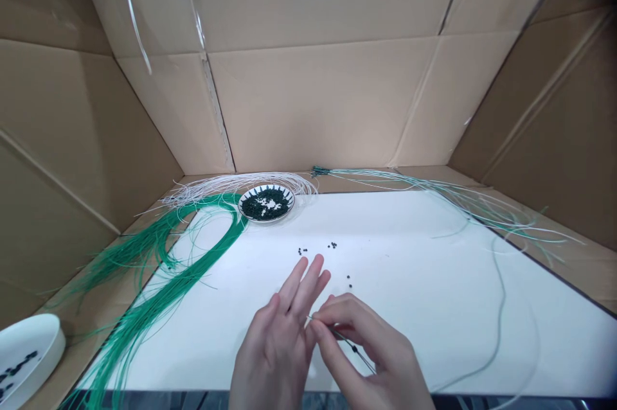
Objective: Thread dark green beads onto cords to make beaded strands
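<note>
My left hand (284,339) is turned palm up, its fingers stretched out and slightly apart. Whether its little finger touches the cord cannot be made out. Close against its right edge, my right hand (369,349) pinches a thin dark cord (343,337) between thumb and index finger. The cord's short tip sticks out toward the left palm. A small black bead or knot (355,349) sits on the cord below the pinch, and the strands run down under my right hand. Several tiny black beads (332,245) lie in small groups on the white board (409,256) beyond my fingertips.
A patterned dish (267,220) of dark beads stands at the back. Green cords (183,281) and white cords (226,182) lie left; a knotted bundle (385,173) stretches right. A white bowl (55,349) with black pieces sits lower left. Cardboard walls (318,101) surround the board.
</note>
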{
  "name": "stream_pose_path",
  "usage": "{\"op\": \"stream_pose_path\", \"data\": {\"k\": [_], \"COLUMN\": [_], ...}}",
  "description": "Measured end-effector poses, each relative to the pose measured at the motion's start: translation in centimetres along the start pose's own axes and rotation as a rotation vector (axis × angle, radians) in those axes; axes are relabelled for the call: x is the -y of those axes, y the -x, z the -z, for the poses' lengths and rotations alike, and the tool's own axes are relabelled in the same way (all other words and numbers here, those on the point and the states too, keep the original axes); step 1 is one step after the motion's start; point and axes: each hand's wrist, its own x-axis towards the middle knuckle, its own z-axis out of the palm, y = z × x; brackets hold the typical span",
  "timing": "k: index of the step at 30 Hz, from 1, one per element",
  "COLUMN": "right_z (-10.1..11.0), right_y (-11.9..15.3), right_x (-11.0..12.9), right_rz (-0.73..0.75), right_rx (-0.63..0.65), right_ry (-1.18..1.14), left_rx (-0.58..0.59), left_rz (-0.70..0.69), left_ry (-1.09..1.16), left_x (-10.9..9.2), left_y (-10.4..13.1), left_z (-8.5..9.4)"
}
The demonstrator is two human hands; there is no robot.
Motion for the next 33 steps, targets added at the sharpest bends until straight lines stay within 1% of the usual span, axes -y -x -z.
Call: {"op": "stream_pose_path", "data": {"k": [2,4,6,8,11,15,18,22,24,26,28,30,33], "right_z": [0.0,0.2,0.6,0.9,1.3,1.6,1.4,0.9,0.7,0.6,0.7,1.1,2.3], "right_y": [-0.1,-0.3,-0.4,-0.7,-1.0,-1.2,-1.1,-1.5,-2.0,-2.4,-2.5,-2.3,-2.0], "right_x": [-0.1,-0.3,-0.7,-1.3,-2.4,-3.4,-3.3,-2.9,-3.1,-3.8,-4.7,-5.7,-7.0], "right_rz": [-0.007,-0.05,-0.118,-0.186,-0.244,-0.267,-0.261,-0.248,-0.273,-0.306,-0.335,-0.369,-0.421], "right_rx": [-0.007,-0.012,0.005,0.041,0.077,0.069,0.073,0.101,0.138,0.151,0.118,0.066,-0.016], "right_ry": [0.009,0.026,0.056,0.076,0.07,0.071,0.048,-0.018,-0.017,0.001,0.016,0.027,0.028], "left_rx": [-0.031,-0.119,-0.22,-0.282,-0.323,-0.369,-0.333,-0.235,-0.195,-0.179,-0.151,-0.104,-0.06], "left_rz": [-0.027,-0.085,-0.155,-0.223,-0.271,-0.268,-0.281,-0.289,-0.229,-0.166,-0.14,-0.148,-0.158], "left_ry": [-0.042,-0.176,-0.418,-0.694,-0.98,-1.208,-1.287,-1.278,-1.275,-1.348,-1.504,-1.659,-1.76], "left_x": [0.4,0.9,1.2,1.2,0.7,0.1,0.1,0.6,0.7,0.7,0.8,0.9,0.9], "left_y": [-0.1,-0.5,-0.9,-1.3,-1.7,-1.9,-1.9,-2.0,-2.3,-2.9,-3.5,-3.9,-4.0], "left_z": [0.4,0.8,1.3,1.7,2.3,3.0,3.4,3.9,4.5,5.4,6.3,7.2,8.0]}}
